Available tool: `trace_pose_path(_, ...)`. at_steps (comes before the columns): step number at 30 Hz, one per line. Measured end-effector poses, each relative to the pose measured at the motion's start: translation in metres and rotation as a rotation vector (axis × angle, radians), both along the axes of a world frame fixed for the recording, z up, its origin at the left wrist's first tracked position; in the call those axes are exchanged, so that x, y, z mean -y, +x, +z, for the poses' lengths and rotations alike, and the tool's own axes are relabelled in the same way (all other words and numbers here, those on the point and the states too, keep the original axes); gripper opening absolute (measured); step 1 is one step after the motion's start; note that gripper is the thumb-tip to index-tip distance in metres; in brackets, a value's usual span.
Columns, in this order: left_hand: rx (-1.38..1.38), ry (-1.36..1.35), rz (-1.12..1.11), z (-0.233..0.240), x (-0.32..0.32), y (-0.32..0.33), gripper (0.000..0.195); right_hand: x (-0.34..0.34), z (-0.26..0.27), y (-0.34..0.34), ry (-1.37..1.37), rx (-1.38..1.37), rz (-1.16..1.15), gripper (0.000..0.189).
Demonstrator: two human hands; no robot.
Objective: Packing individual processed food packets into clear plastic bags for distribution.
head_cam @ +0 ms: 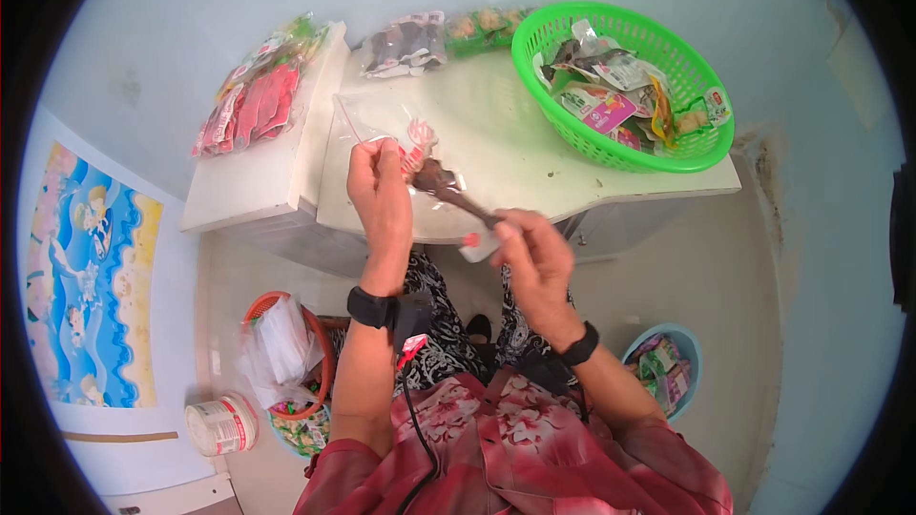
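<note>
My left hand (383,207) pinches the edge of a clear plastic zip bag (351,111) with a red line along its mouth, held over the white table. My right hand (533,254) grips the thin end of a clear-wrapped dark brown meat snack (458,193), which looks like a cured leg. Its thick end lies against the bag beside my left fingers; whether it is inside the bag, I cannot tell. Red-and-white printing (421,134) shows just beyond my left fingers. A white tab with a red mark (474,243) hangs near my right fingertips, slightly blurred.
A green plastic basket (630,159) of assorted wrapped snacks stands at the table's right. Filled bags of red packs (261,107), dark packs (408,43) and green packs (483,25) lie left and back. On the floor are an orange basket (327,350), blue basin (690,357) and white tub (218,425).
</note>
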State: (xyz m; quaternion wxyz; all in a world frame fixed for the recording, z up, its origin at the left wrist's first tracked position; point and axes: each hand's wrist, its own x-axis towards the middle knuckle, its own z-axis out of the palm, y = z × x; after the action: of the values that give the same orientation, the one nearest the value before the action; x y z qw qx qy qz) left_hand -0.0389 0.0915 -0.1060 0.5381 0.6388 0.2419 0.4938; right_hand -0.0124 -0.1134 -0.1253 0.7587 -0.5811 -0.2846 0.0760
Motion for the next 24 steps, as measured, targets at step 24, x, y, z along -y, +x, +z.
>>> trace_pose_path(24,-0.365,0.455,-0.157,0.035,0.051,-0.022,0.014,0.037,0.032,0.059,-0.250,0.744,-0.165,0.026)
